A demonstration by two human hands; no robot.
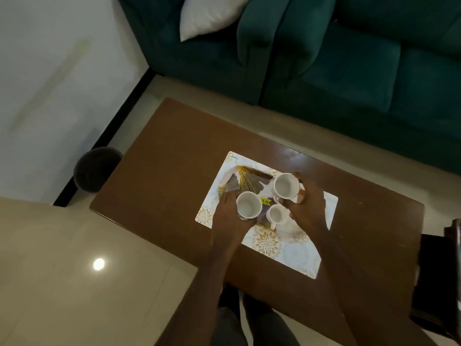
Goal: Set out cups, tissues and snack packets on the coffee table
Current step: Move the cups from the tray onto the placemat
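Three white cups are over a white and gold placemat (294,250) on the brown coffee table (159,176). My left hand (225,221) grips the left cup (248,204) from its left side. My right hand (305,206) grips the far cup (286,185) from its right side. A smaller cup (276,216) with its handle toward me stands on the mat between my hands. No tissues or snack packets are in view.
A teal sofa (349,71) with a white cushion (209,16) runs along the far side. A dark round bin (96,168) stands on the floor left of the table. A dark piece of furniture (441,275) is at the right edge.
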